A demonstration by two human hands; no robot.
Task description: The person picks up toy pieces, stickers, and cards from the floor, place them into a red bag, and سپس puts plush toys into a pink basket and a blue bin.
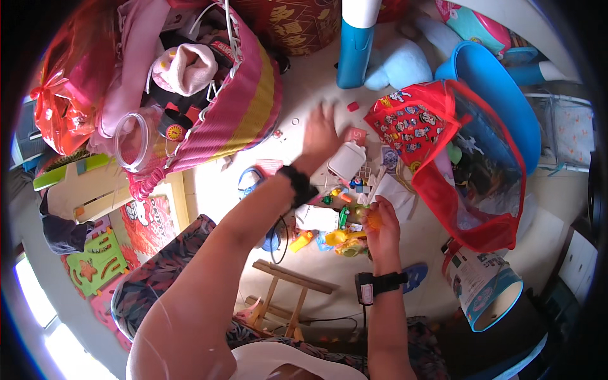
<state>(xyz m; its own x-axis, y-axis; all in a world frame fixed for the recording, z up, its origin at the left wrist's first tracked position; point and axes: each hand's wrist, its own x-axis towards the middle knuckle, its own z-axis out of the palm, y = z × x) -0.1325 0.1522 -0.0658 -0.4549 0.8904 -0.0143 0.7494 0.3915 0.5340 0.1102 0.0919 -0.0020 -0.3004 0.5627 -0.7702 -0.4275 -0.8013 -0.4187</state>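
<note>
Stretched forward over the pale floor, my left hand (321,132) has its fingers extended and slightly blurred, with nothing seen in them. Just beyond it lie a small ring (295,121) and a small red piece (353,107). My right hand (384,234) is closed round a small orange toy (375,220), partly hidden by the fingers. Beside that hand are a yellow toy shovel (342,237), a green toy car (344,218) and a yellow toy piece (301,240). A white plastic case (347,161) sits between my hands, with several small toys near it.
A pink-and-yellow striped basket (253,101), full of things, stands at the left. To the right are a red clear-windowed bag (472,234), a blue tub (525,126) and a tipped cardboard bucket (487,288). A wooden stool (297,278) is close to me.
</note>
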